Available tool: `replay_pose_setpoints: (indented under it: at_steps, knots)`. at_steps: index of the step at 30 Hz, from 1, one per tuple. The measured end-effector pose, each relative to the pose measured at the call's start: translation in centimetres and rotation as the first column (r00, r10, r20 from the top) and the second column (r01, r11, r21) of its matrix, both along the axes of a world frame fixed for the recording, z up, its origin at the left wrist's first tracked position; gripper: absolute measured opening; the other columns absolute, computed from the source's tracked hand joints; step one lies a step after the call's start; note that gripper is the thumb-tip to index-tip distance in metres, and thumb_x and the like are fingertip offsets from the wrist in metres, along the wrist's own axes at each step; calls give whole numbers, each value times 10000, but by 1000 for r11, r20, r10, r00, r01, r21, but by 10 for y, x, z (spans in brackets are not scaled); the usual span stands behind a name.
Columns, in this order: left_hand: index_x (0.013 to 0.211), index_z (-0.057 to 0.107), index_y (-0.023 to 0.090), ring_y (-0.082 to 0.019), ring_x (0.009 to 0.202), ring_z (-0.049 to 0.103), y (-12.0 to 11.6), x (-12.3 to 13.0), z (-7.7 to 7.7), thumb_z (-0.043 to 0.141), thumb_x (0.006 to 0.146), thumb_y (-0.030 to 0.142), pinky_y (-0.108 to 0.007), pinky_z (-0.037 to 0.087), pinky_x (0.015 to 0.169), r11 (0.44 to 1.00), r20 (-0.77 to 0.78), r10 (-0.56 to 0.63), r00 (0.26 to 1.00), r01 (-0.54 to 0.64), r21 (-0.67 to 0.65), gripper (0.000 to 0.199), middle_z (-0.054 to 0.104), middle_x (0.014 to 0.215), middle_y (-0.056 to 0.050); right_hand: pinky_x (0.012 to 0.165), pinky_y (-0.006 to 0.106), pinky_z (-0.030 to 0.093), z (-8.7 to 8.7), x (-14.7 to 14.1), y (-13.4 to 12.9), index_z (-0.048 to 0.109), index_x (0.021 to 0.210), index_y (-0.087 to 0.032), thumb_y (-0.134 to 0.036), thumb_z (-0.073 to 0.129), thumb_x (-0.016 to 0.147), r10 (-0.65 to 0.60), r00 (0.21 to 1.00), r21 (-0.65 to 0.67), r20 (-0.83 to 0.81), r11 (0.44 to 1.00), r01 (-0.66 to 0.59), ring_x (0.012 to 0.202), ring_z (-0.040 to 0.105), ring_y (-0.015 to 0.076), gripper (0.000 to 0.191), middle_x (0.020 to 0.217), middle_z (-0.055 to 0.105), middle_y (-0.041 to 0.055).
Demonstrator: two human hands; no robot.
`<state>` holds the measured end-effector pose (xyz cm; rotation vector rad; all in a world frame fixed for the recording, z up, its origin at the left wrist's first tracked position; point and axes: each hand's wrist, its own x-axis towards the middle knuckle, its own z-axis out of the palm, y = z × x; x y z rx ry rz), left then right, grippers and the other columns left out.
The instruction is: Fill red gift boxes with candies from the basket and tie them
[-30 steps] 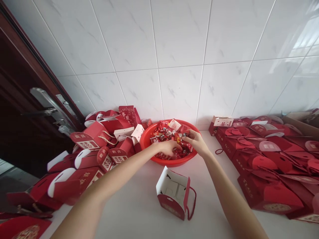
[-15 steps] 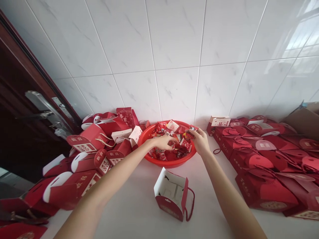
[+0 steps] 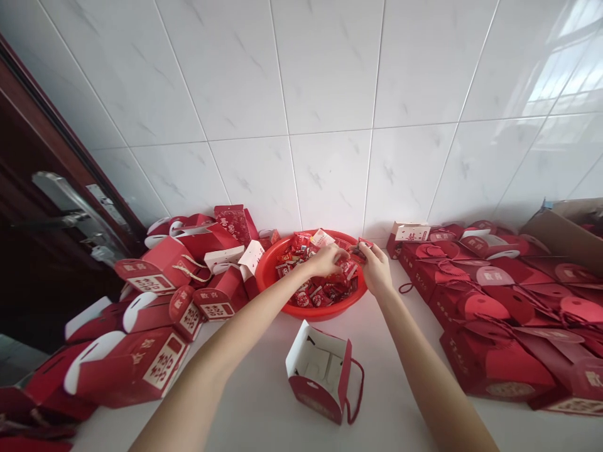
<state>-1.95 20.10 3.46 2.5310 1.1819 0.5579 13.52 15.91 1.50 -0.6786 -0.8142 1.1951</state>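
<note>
A round red basket (image 3: pixel 325 314) against the wall holds many small red wrapped candies (image 3: pixel 301 298). Over the basket's right half, my left hand (image 3: pixel 330 260) has its fingers bent together near my right hand; what they hold, if anything, is too small to tell. At the basket's right rim, my right hand (image 3: pixel 374 267) is closed on small wrapped candies (image 3: pixel 362 245). In front of the basket stands a red box (image 3: pixel 320 370), its top open, its white inside bare, a red cord handle on its right side.
Red boxes with flaps (image 3: pixel 151 364) crowd the left side of the white table (image 3: pixel 264 408). Rows of closed red boxes (image 3: pixel 499 351) fill the right, with a cardboard carton (image 3: pixel 560 226) behind. A dark door with a metal handle (image 3: pixel 70 194) is at far left.
My left hand has moved right and slightly up from the candies, towards my right hand. My right hand stays near the basket's right rim. The whole view has shifted slightly.
</note>
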Motion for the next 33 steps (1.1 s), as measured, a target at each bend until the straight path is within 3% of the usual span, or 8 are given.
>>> replay_pose_setpoints:
  at_steps: [4,6,8,15,20,24,29,33]
  knots:
    - [1145,743,180,-245,1049,653,-6,-23,10,721,729,123,-372,522,933,998,272,66,960,-59,-31,420,718,1148,-85,800,342,578,5,0,-6,763,850,-223,-463,863,641,134,987,33,95,990,-137,830,705,207,333,857,763,20]
    - [1147,746,171,-239,1042,665,-11,-31,14,747,716,144,-386,513,957,994,473,74,878,-29,-101,432,715,1172,-93,825,353,578,6,1,-8,779,896,-224,-446,871,648,244,959,43,142,967,-253,861,711,216,345,908,775,26]
    - [1140,752,168,-250,1075,665,-17,-35,16,780,695,177,-401,502,983,985,576,82,813,21,-170,446,711,1203,-99,837,357,578,7,3,-9,790,904,-217,-435,876,653,319,933,41,168,943,-330,853,716,212,343,924,781,30]
    - [1061,780,176,-293,1196,634,-27,-44,20,820,704,374,-435,465,1054,950,617,137,775,72,-302,411,743,1189,-96,794,350,582,7,6,-11,808,876,-187,-437,891,635,346,906,-13,244,935,-354,782,728,209,357,858,793,52]
    - [1098,768,195,-297,1244,607,-25,-50,26,847,662,330,-433,446,1076,954,539,100,837,74,-292,462,733,1225,-90,739,355,590,12,6,-14,810,824,-187,-435,900,612,394,884,-47,250,917,-396,734,731,219,339,807,791,56]
    - [1204,710,187,-289,1241,601,-26,-50,26,875,622,287,-424,467,1047,950,607,161,778,44,-308,613,698,1276,-101,733,346,583,11,7,-12,808,848,-186,-421,897,619,391,891,-39,231,919,-393,730,725,213,340,810,789,51]
    - [908,768,162,-259,915,697,-36,-42,19,855,666,414,-377,547,835,910,635,277,721,16,-415,360,746,878,-40,791,360,568,9,9,-11,814,863,-204,-409,897,623,371,883,-9,286,923,-385,773,720,210,326,852,794,44]
    - [734,750,171,-237,847,692,-43,-33,18,872,626,428,-334,547,769,869,693,369,619,34,-493,304,731,781,-35,805,387,564,8,8,-11,813,861,-206,-435,896,618,372,880,-21,295,923,-383,777,720,223,344,850,792,51]
